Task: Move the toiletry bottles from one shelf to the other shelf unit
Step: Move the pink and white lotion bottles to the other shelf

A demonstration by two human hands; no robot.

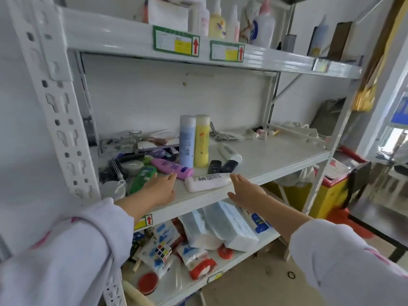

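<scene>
Both hands were spread flat, holding nothing: the left hand left of the white bottle, the right hand just right of it.

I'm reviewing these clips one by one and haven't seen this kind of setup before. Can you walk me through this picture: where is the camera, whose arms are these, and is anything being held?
There is no robot here. The single picture comes from a wide-angle camera worn on a person's head, looking forward and down, so the two arms are the wearer's own.

Both reach toward the middle shelf of a white metal rack. The left hand is open near a green bottle and a purple bottle, both lying down. The right hand is open beside a pale lying bottle. Neither holds anything.

Behind them stand a blue bottle and a yellow bottle.
</scene>
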